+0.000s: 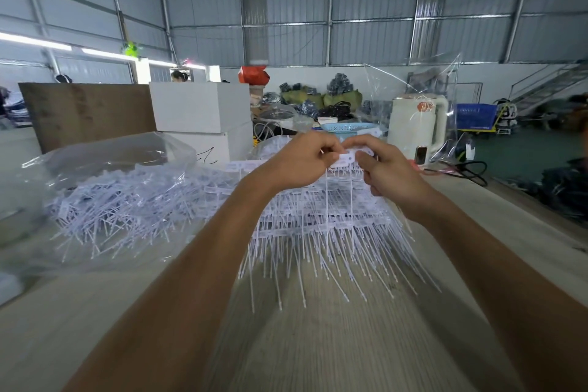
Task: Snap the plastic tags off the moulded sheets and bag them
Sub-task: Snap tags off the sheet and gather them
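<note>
We hold one moulded sheet [337,200] raised above the stack [318,232] at bench [318,344] centre; left hand [299,162] and right hand [388,169] both pinch its top tag [345,158]; strips hang towards us; clear bag [111,194] of loose tags lies leftward, nearer our left hand.

Bag [105,169] left of sheets [318,219] (tags [127,210] inside) —

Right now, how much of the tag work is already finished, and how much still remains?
Done: a clear bag at the left already holds a big heap of loose tags. In hand: the left hand and right hand both pinch one tag at the top of a sheet. Left: a thick stack of sheets still lies on the table, so much remains.
</note>
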A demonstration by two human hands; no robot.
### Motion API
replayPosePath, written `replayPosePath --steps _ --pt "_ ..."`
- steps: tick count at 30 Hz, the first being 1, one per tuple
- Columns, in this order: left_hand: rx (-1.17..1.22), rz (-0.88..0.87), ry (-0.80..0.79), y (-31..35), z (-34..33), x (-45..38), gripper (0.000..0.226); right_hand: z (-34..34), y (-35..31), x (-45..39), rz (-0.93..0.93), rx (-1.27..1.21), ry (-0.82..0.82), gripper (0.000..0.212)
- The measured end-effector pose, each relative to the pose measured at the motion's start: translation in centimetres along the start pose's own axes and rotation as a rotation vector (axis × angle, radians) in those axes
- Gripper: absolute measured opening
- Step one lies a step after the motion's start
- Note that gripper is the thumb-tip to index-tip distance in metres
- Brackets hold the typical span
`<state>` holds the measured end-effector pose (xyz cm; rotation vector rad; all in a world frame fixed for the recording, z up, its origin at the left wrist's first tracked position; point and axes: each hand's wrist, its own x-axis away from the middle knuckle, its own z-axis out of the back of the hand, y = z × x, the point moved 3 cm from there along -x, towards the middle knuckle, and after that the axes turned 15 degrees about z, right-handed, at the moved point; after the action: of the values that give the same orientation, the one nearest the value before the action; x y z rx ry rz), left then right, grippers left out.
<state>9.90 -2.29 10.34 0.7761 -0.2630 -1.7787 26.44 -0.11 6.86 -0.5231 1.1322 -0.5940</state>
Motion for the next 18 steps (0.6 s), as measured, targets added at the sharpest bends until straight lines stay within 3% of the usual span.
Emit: replayPosePath --steps 5,12,18 --pt "0.156 -0.017 0.083 0.3 0.8 0.4 0.008 -0.1 -0.5 -0.1 -0.090 -0.097 -0.001 0.023" --pt "0.326 -0.046 0.096 0.3 1.2 0.7 0.015 -0.1 -0.6 0.5 0.082 -0.017 -0.079 0.013" --pt "0.344 -0.045 0.135 0.2 1.3 0.6 0.014 -0.1 -1.0 0.4 0.134 -0.066 -0.032 0.011"
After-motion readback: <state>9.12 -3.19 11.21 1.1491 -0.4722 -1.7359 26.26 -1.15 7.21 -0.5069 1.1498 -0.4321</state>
